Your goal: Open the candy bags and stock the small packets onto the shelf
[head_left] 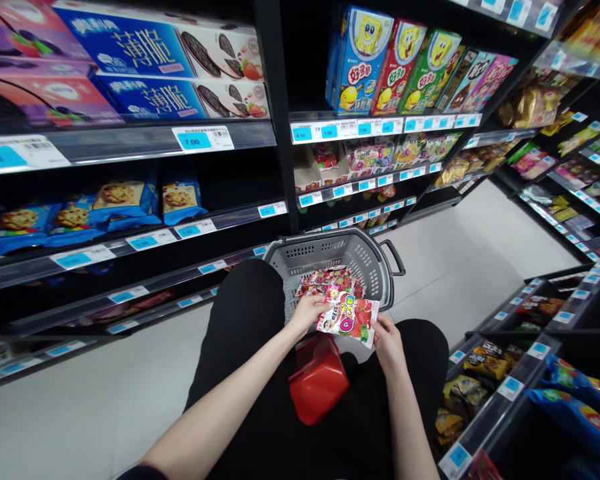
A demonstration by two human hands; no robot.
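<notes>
The left hand (307,315) pinched one edge of a single red-and-white packet (349,317); the right hand (387,340) pinched the opposite edge. The packet hung at the near rim of one grey basket (373,270), where several similar packets (325,279) overlapped uncountably. One red object (320,385) sat between two black-clad legs (253,300). Leftward, two blue-and-white boxes (130,43) lay stacked.

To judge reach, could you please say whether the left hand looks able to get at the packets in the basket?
Probably yes: the left hand is near the packets in the open-topped basket, but may need to release the held packet, which the right hand also grips.
</notes>
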